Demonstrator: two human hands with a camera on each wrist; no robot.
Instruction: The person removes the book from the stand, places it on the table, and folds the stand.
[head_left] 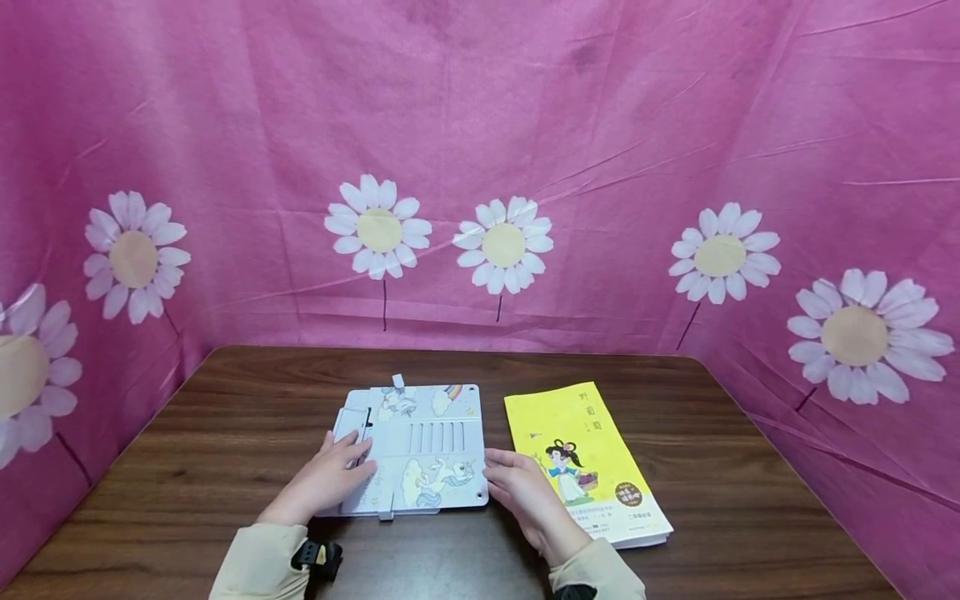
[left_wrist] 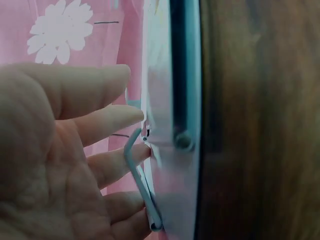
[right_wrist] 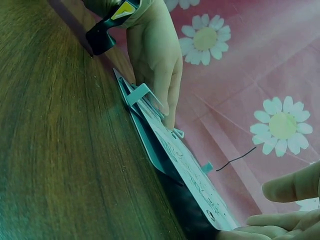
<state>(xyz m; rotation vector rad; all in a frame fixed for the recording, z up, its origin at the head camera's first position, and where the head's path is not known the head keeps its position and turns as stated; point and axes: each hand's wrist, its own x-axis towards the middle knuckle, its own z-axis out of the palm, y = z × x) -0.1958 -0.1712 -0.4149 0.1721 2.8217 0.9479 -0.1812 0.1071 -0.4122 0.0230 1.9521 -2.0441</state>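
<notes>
A white folding book stand (head_left: pixel 431 446) with unicorn and rainbow prints lies nearly flat on the table, its right side raised a little in the right wrist view. My left hand (head_left: pixel 322 482) rests on the stand's left part, its fingertips (left_wrist: pixel 137 115) touching the surface beside a bent grey wire bracket (left_wrist: pixel 134 167). At the right edge, my right hand (head_left: pixel 528 500) touches the panel with its fingers; the thumb (right_wrist: pixel 292 185) stays apart from it. Small page clips (right_wrist: pixel 142 93) stick out at the front and back edges.
Right of the stand lies a yellow paperback book (head_left: pixel 551 417) with a cartoon girl on its cover. The brown wooden table (head_left: pixel 735 500) is enclosed by a pink cloth (head_left: pixel 600 100) printed with white daisies. A black wrist strap (head_left: pixel 318 560) circles the left sleeve.
</notes>
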